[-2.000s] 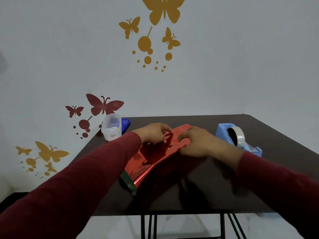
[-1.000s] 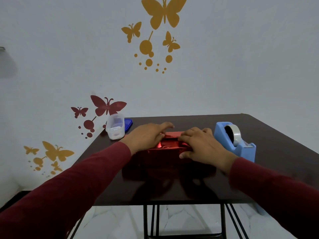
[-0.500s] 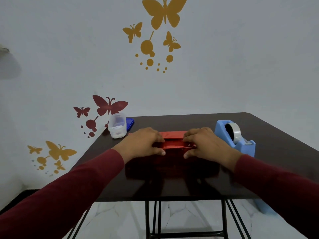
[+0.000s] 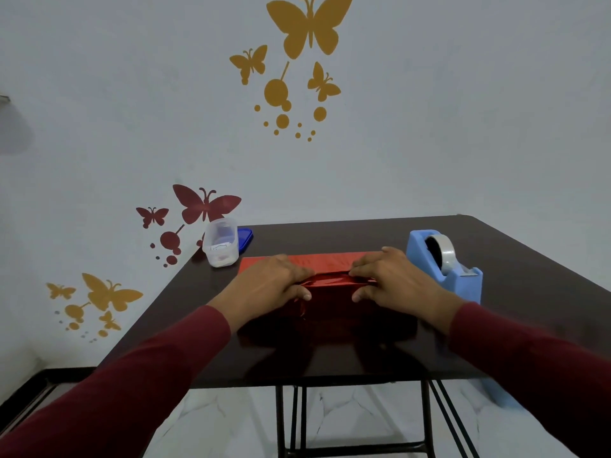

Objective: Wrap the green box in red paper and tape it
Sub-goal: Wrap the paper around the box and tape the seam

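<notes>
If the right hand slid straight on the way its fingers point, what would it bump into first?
The right hand points left along the red paper, toward the left hand. It would probably meet that hand's fingers first, though the depth is hard to judge.

Both arms reach forward, maroon sleeves to wrists. Left hand (image 4: 269, 285) and right hand (image 4: 393, 284) lie palm-down, side by side, fingers curled inward, thumbs toward each other.
</notes>
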`<state>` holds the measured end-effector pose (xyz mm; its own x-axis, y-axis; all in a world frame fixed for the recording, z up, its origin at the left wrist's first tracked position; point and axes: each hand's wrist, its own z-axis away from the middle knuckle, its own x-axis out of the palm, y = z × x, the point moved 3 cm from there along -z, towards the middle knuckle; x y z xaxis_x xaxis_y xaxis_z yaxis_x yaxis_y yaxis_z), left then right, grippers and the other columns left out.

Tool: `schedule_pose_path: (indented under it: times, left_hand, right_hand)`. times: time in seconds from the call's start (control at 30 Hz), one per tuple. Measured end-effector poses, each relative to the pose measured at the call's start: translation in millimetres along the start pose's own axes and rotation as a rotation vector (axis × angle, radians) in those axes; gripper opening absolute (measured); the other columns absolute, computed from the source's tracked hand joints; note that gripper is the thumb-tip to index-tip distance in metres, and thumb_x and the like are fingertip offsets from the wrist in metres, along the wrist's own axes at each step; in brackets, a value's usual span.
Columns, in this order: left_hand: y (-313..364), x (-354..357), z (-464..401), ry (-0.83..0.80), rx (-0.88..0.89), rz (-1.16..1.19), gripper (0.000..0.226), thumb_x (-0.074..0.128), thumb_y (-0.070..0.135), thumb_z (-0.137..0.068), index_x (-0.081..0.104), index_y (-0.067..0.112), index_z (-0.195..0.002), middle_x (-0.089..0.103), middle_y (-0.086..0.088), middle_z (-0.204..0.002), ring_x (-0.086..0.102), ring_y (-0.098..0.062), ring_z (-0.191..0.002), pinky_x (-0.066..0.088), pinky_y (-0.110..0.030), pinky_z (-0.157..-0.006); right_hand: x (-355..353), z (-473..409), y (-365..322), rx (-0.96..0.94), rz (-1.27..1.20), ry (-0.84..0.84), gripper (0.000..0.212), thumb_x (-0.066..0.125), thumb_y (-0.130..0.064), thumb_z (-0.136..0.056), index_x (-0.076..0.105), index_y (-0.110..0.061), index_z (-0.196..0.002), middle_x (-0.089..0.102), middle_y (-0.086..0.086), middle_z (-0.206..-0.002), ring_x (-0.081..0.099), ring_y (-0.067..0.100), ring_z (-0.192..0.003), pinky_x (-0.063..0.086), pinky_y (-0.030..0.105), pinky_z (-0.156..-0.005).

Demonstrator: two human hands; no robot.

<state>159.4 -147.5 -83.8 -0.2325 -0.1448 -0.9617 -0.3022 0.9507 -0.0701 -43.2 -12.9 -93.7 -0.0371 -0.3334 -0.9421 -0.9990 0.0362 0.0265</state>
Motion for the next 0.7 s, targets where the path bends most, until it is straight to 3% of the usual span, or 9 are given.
schedule_pose_path:
  times: [0.07, 0.2, 0.37, 0.53, 0.63, 0.7]
  left_hand:
    - [-1.5, 2.1, 2.2, 0.024, -0.048, 0.033, 0.061, 0.058, 0.054, -0.098, 0.046, 0.028, -0.153, 0.064, -0.002, -0.135, 0.057, -0.021, -0.126, 0.048, -0.033, -0.101]
    - [-0.7, 7.4, 4.2, 0.047, 0.004, 0.018, 0.047, 0.057, 0.049, -0.1, 0.064, 0.019, -0.136, 0.072, -0.002, -0.124, 0.061, -0.021, -0.115, 0.049, -0.037, -0.097]
    - [-0.9, 13.1, 8.5, 0.126, 0.001, 0.034, 0.041, 0.06, 0.042, -0.101, 0.068, 0.017, -0.132, 0.073, 0.001, -0.126, 0.063, -0.021, -0.114, 0.05, -0.039, -0.099]
    - [2.4, 18.3, 9.1, 0.206, -0.036, 0.03, 0.031, 0.063, 0.039, -0.098, 0.072, 0.017, -0.12, 0.075, 0.002, -0.114, 0.061, -0.021, -0.108, 0.051, -0.041, -0.096]
    - [8.1, 13.6, 3.7, 0.272, -0.061, -0.064, 0.035, 0.061, 0.05, -0.091, 0.074, 0.027, -0.113, 0.071, 0.015, -0.115, 0.051, -0.012, -0.114, 0.038, -0.035, -0.1]
    - [16.4, 6.9, -3.0, 0.322, -0.075, -0.045, 0.046, 0.061, 0.06, -0.087, 0.074, 0.031, -0.121, 0.068, 0.019, -0.122, 0.047, -0.01, -0.12, 0.028, -0.035, -0.097]
  right_hand:
    - [1.8, 1.5, 2.7, 0.026, -0.045, 0.014, 0.06, 0.074, -0.056, -0.086, 0.061, -0.029, -0.138, 0.069, -0.013, -0.128, 0.06, 0.009, -0.123, 0.026, 0.049, -0.122]
    - [4.6, 5.5, 7.2, 0.089, -0.127, 0.031, 0.088, 0.075, -0.059, -0.084, 0.036, -0.026, -0.155, 0.067, -0.016, -0.134, 0.056, 0.008, -0.131, 0.021, 0.046, -0.125]
    - [1.9, 17.5, 14.1, 0.117, -0.152, 0.026, 0.088, 0.072, -0.052, -0.09, 0.029, -0.022, -0.16, 0.062, -0.017, -0.141, 0.047, 0.014, -0.139, 0.025, 0.032, -0.121]
    - [6.4, 28.6, 18.1, 0.161, -0.13, 0.024, 0.087, 0.071, -0.049, -0.092, 0.025, -0.024, -0.162, 0.061, -0.014, -0.143, 0.045, 0.019, -0.14, 0.032, 0.034, -0.117]
    - [6.4, 29.0, 14.9, 0.163, -0.152, 0.065, 0.087, 0.074, -0.043, -0.092, 0.025, -0.025, -0.162, 0.064, -0.012, -0.14, 0.048, 0.017, -0.136, 0.037, 0.03, -0.11]
    - [6.4, 29.9, 14.8, 0.167, -0.167, 0.078, 0.089, 0.075, -0.043, -0.091, 0.024, -0.027, -0.162, 0.065, -0.012, -0.138, 0.049, 0.017, -0.134, 0.04, 0.031, -0.109]
